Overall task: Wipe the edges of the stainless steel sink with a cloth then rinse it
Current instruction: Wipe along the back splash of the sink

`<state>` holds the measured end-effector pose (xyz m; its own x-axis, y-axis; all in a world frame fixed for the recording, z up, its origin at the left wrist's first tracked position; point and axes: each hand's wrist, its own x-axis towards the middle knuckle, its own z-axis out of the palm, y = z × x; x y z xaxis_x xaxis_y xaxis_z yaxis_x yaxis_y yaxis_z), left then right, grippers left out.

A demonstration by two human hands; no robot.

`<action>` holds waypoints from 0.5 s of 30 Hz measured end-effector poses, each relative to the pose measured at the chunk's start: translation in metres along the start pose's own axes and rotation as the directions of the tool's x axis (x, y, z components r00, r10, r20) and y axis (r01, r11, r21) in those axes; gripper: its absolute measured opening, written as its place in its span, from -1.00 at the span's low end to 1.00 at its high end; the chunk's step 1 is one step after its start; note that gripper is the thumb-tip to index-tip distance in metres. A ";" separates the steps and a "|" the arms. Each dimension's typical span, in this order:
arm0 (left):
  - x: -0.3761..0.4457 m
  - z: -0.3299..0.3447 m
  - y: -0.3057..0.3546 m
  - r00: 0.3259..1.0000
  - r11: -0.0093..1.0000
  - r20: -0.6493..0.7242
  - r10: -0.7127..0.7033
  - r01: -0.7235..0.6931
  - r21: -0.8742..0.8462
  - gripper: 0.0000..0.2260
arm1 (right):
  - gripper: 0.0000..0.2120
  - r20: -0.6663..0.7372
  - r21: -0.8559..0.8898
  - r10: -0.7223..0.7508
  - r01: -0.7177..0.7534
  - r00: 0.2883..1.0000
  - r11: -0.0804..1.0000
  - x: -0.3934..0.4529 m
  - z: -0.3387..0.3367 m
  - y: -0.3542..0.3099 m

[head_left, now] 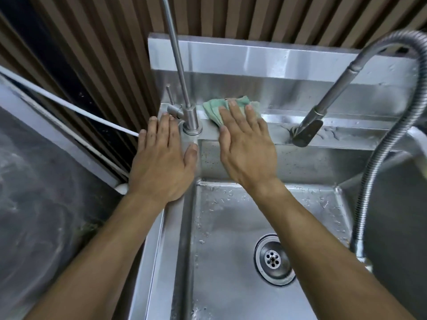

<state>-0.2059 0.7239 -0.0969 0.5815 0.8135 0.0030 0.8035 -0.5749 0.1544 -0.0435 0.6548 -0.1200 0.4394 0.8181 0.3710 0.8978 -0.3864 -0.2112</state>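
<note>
The fingers [233, 112] of the right hand [247, 148] are held straight and slightly spread, pressed flat on a green cloth [216, 109] that is bunched on the back ledge of the stainless steel sink [346, 139]. The cloth lies just right of the base of a slim tap [182, 84] and against the foot of the steel splashback [265, 58]. The left hand [161, 158] is laid flat on the sink's back left corner, its fingers straight and together, the thumb spread toward the tap base; nothing is gripped by it.

No brand, label or writing can be read anywhere.

The basin floor is beaded with water drops, and a round drain [273, 259] is set in it. A pull-out spray head [307, 132] hangs down over the back ledge to the right of the cloth, fed by a ribbed metal hose [392, 139] that arches over the right side. A wall of brown vertical slats [265, 17] is seen behind the splashback. A dark, smeared counter [34, 192] is seen at the left, crossed by a white cable [69, 105].
</note>
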 end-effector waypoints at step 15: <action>-0.003 0.001 0.001 1.000 1.000 -0.014 -0.001 0.001 0.021 -0.32 | -0.49 0.120 0.042 -0.114 0.109 0.986 0.993 0.005 -0.005 -0.001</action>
<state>-0.2064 0.7205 -0.0976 0.5788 0.8153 0.0164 0.8068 -0.5755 0.1338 -0.0418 0.6565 -0.1133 0.3278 0.9020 0.2810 0.9384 -0.2765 -0.2074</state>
